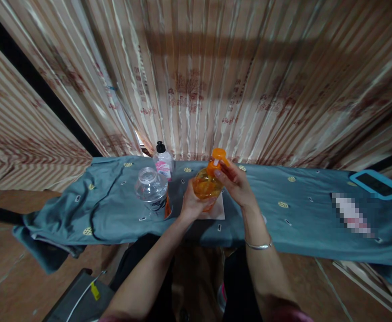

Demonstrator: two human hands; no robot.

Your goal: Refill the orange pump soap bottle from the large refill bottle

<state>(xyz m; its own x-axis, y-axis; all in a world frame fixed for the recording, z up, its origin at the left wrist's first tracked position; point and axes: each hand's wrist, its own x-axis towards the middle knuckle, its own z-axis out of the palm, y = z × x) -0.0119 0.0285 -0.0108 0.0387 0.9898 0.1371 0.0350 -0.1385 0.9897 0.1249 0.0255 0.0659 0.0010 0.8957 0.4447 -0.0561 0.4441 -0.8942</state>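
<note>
Holding orange-capped bottle [205, 183] near illegible pink label [163, 168]

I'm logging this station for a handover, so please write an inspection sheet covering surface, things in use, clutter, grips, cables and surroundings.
Surface: teal patterned cloth, creased toward the left end.
Job's things: amber bottle with an orange cap; white sheet below it in the view.
Clutter: clear bottle and pink-labelled bottle to the left; blue-framed tablet and a blurred item, unidentifiable, to the right.
Grips: left grip around the amber bottle's body; right grip on its cap.
Cables: white cord over a grey box, lower left, beside a yellow tag.
Surroundings: patterned curtain behind; dark pole at left.
</note>
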